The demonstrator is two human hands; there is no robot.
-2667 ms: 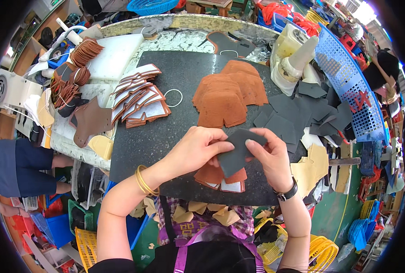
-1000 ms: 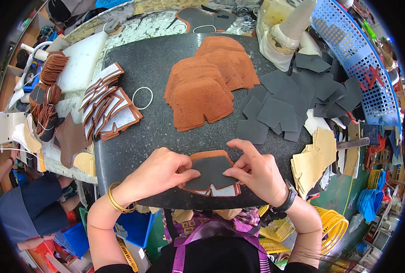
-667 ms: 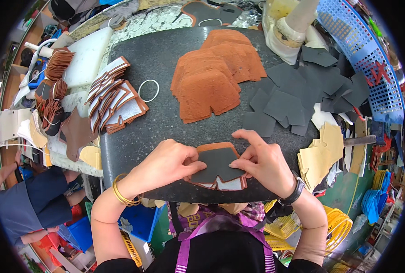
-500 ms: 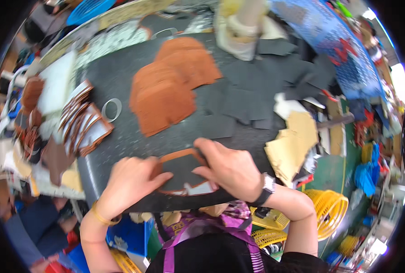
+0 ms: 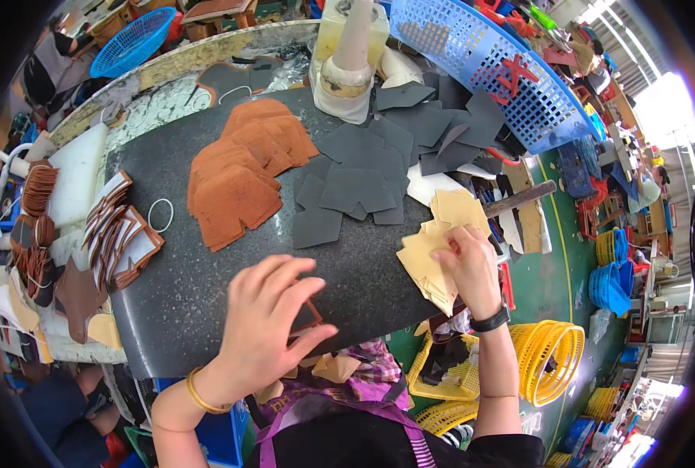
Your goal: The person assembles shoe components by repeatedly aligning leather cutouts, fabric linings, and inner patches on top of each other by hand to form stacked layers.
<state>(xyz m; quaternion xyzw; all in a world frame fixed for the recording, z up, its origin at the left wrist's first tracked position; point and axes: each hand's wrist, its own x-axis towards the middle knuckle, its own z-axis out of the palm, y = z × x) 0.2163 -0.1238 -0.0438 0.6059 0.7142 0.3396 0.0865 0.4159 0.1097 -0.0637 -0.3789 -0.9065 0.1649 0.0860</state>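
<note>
My left hand hovers over the near edge of the black work surface with its fingers apart and nothing in them. Beneath it a small dark piece with a brown edge shows in part; the hand hides the rest. My right hand is at the pile of beige cut pieces on the right, thumb and fingers pinched on a top piece. Farther back lie overlapping stacks of rust-brown cut pieces and, to their right, dark grey cut pieces.
Brown-edged folded pieces lie at the left beside a white ring. A whitish container with a post stands at the back, next to a blue perforated basket. A handle sticks out at right. Yellow baskets sit below.
Both hands have let go of the brown-edged piece, which lies near the surface's edge. My right hand has moved right to the beige pile; my left hand has lifted and opened.
</note>
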